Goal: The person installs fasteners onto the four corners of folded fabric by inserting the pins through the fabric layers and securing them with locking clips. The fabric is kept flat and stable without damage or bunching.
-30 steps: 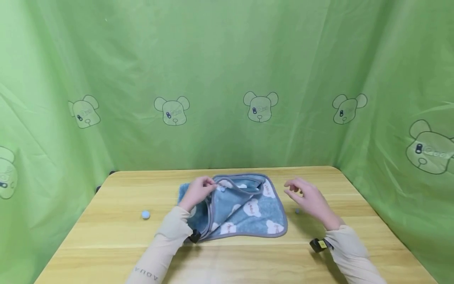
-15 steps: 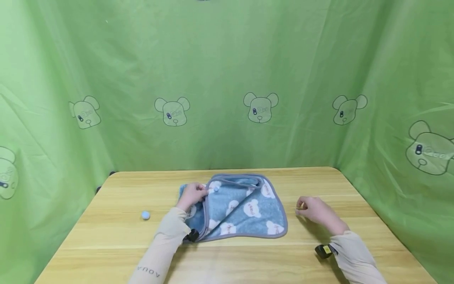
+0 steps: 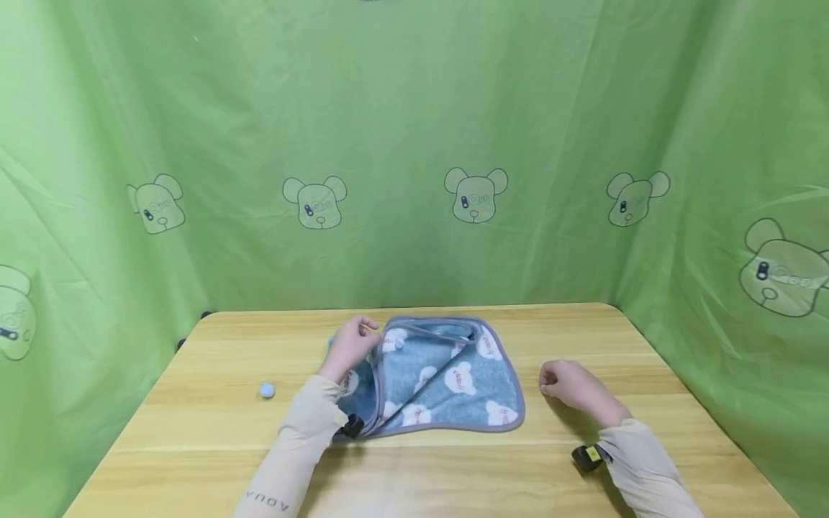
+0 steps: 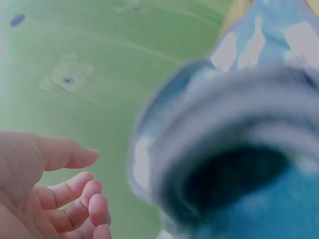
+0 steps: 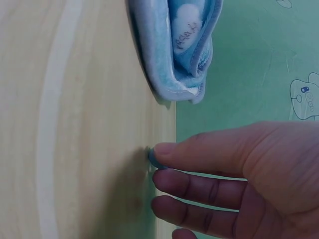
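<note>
A blue fleece cloth (image 3: 440,381) with white bear prints and grey edging lies folded on the table. My left hand (image 3: 352,347) is over its left part, fingers loosely bent; in the left wrist view this hand (image 4: 55,189) holds nothing, apart from the blurred cloth edge (image 4: 164,144). To the right of the cloth, my right hand (image 3: 573,385) is low at the tabletop. In the right wrist view its thumb and forefinger pinch a small blue ball (image 5: 154,158), partly hidden by the thumb. Another small blue round thing (image 3: 399,345) is on the cloth's upper left.
A light blue ball (image 3: 267,391) lies on the wooden table (image 3: 453,475), left of my left forearm. Green curtains (image 3: 395,259) with bear-head prints hang behind and at both sides. Black cameras are strapped to both wrists.
My left hand drew the cloth's edge leftward, then let go and rose slightly. My right hand came down to the small blue ball on the table, which its fingers now pinch.
</note>
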Demonstrator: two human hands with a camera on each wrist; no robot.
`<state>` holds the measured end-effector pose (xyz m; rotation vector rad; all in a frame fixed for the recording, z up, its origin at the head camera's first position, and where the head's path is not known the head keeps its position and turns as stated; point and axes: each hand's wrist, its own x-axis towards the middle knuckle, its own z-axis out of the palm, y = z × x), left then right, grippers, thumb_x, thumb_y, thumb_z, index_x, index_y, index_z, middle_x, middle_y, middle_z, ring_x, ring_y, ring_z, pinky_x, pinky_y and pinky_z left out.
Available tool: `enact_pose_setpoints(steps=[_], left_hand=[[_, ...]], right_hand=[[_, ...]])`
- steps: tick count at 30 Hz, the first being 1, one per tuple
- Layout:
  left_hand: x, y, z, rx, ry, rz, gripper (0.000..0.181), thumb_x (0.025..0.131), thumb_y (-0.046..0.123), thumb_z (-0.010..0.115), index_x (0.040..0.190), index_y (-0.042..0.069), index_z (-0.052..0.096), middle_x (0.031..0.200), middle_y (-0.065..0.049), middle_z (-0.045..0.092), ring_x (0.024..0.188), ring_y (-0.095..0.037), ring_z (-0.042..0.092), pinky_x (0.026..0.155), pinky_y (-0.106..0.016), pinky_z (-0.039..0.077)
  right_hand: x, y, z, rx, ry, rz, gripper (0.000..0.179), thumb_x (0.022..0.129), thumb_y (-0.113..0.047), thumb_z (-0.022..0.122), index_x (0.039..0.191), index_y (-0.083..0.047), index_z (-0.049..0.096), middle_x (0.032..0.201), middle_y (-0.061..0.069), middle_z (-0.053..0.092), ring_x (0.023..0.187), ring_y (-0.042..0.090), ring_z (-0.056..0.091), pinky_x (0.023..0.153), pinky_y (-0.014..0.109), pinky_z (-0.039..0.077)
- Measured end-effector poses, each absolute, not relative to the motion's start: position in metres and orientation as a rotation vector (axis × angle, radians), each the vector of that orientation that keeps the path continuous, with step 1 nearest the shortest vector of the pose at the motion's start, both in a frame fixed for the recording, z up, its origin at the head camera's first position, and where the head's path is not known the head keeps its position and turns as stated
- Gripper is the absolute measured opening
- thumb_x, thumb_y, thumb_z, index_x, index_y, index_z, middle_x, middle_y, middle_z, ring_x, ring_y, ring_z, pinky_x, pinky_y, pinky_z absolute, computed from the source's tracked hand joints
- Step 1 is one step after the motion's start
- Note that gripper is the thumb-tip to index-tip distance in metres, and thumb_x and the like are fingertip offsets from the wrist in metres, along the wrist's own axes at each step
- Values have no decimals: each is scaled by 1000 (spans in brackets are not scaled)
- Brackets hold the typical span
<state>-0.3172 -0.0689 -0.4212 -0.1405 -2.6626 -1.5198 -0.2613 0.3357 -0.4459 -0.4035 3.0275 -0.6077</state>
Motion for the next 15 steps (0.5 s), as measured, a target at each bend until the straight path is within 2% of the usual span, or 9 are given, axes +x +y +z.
enact_pose_setpoints(steps=[5, 10, 15], left_hand=[[-301, -57, -397, -308, -2603, -1511, 25, 85, 15, 71, 106, 2, 62, 87, -9, 64, 80, -18, 59, 68, -27, 48], [-281, -35, -384, -551, -2598, -1452, 20, 87, 14, 70, 103, 4, 63, 83, -6, 63, 74, -13, 56, 66, -24, 47], [-264, -4, -386, -815, -2687, -1286, 16, 88, 16, 69, 101, 7, 66, 81, -1, 63, 68, -6, 53, 63, -20, 46]], right_hand=[[-261, 337, -445, -459, 3036, -634, 11, 79, -4, 67, 73, -11, 61, 69, -2, 59, 67, 12, 51, 63, 30, 44], [-262, 337, -446, -482, 3035, -633, 11, 79, -4, 67, 73, -11, 61, 68, -2, 58, 66, 12, 50, 62, 29, 43], [-262, 336, -447, -453, 3023, -620, 10, 80, -4, 68, 75, -9, 61, 69, -2, 58, 68, 13, 50, 64, 30, 43]])
